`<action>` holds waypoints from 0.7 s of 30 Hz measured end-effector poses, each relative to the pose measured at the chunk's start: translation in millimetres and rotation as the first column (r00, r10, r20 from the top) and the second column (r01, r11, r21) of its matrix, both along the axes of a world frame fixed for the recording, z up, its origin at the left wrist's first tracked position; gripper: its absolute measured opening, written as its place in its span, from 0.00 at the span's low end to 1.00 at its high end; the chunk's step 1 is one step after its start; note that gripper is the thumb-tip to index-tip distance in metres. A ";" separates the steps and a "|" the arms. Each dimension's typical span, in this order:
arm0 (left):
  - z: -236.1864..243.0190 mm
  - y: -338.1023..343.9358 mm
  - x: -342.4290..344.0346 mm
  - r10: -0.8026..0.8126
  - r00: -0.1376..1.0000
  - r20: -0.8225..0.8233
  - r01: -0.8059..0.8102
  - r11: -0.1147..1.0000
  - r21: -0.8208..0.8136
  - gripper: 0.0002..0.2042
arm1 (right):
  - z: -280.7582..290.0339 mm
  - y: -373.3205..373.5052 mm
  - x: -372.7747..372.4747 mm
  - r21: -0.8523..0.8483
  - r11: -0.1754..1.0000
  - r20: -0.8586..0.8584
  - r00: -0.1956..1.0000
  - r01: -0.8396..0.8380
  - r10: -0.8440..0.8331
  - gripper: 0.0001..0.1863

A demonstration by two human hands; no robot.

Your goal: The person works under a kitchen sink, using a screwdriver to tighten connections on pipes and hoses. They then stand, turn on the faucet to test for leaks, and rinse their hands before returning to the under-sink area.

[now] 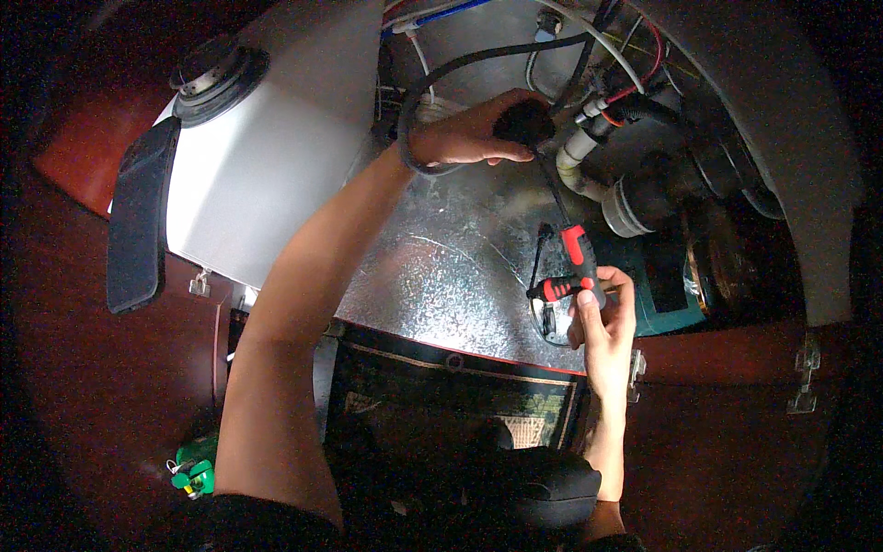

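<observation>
At twelve o'clock in the view, the left hand (474,133) is bent against a dark round part (524,122), its thumb reaching along the lower side. Most of its fingers are hidden there, so I cannot tell how tightly they close or whether they grip the part. A thick black hose (497,51) loops over from one o'clock and curves round the wrist.

Between three and four o'clock, the right hand (609,317) has its thumb and fingers closed around the lower end of a red-and-black pistol-grip screwdriver (576,247). One arm of the handle points to nine o'clock; the shaft slants toward eleven o'clock, up to the dark round part. Its tip is out of sight, so contact cannot be told.

The screwdriver is above a shiny silver cabinet floor (432,294), with a grey-white drain pipe (578,152) near the shaft at its one o'clock side. A white boxy unit (285,120) stands between ten and eleven o'clock. Just past three o'clock is a teal object (670,315); a patterned mat (543,405) lies at five o'clock, and a green item (195,474) at eight.
</observation>
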State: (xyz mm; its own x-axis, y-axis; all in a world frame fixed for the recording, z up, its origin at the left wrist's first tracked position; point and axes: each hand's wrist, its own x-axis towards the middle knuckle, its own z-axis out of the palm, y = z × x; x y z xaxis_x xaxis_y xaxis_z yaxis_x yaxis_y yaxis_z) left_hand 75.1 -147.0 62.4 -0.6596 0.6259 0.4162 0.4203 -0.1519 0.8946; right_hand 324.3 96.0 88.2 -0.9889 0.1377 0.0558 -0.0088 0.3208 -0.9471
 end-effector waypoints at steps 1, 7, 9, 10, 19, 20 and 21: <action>1.1 -0.6 1.3 0.004 1.000 0.007 -0.004 1.000 -0.013 0.35 | 8.9 -9.2 0.9 0.144 0.986 -0.071 0.995 0.082 -0.072 0.13; -4.1 -0.2 -2.7 -0.014 1.000 -0.007 0.014 1.000 0.017 0.35 | -10.7 0.9 -13.2 0.369 0.907 -0.383 0.922 0.202 -0.050 0.08; -4.6 0.5 -2.0 0.025 0.999 -0.028 -0.024 0.999 0.027 0.34 | -6.4 -0.9 -13.1 0.073 0.994 -0.107 0.992 0.078 -0.070 0.13; -3.4 -1.0 -1.3 0.028 0.999 -0.035 -0.027 0.999 0.024 0.35 | 2.8 -14.1 -8.5 -0.335 0.925 0.187 0.975 0.179 -0.121 0.15; -8.6 -6.9 -6.1 0.037 0.997 -0.071 -0.033 0.998 0.046 0.36 | 6.6 -11.1 -8.0 -0.539 0.825 0.333 0.943 0.173 0.020 0.15; -7.3 -4.9 -5.3 0.033 0.997 -0.064 -0.030 0.998 0.050 0.36 | -2.8 -5.9 -5.8 -0.396 0.911 0.240 0.970 0.115 -0.017 0.17; -6.2 -2.7 -4.4 0.029 0.998 -0.057 -0.026 0.998 0.055 0.36 | -12.5 0.8 -7.5 -0.162 0.984 0.126 0.991 0.069 -0.049 0.16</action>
State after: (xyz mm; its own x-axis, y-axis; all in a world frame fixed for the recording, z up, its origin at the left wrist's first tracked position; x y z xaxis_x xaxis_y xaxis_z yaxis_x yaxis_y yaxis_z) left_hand 70.8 -149.7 56.2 -0.6501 0.5833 0.4869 0.4761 -0.1867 0.8593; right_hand 316.8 96.8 75.6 -0.9768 0.1930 -0.0926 0.1238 0.1562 -0.9799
